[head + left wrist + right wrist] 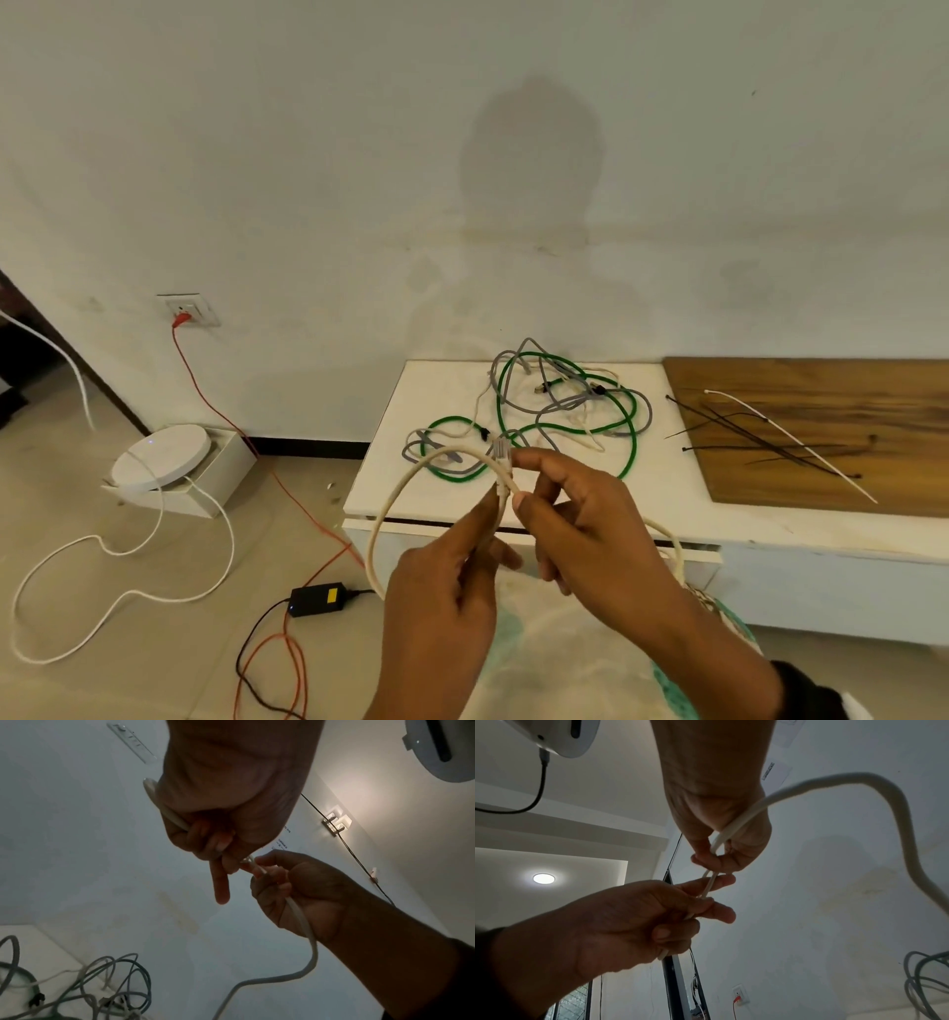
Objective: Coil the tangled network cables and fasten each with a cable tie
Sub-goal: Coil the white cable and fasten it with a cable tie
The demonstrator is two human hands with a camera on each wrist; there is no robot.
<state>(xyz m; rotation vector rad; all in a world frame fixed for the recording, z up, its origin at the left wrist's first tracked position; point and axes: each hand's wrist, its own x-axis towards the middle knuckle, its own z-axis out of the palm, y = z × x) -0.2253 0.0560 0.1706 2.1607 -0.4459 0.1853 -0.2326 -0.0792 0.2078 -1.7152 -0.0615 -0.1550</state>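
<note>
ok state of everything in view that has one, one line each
beige cable: lifted off the table, looped, held by both hands
left hand: pinching the beige cable
right hand: pinching the beige cable near its plug
green cable: tangled on the white table
grey cables: tangled with it
cable ties: loose, unused, on the wooden board

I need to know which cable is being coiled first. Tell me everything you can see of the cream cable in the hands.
The cream cable is a round, off-white network lead with a clear plug at its tip. It is lifted off the white table, bent into one open loop swinging out to the left. The right hand pinches it just below the plug; the left hand grips the strands where the loop crosses. Another stretch trails off rightward past the right wrist. No cable tie is on it.
</note>
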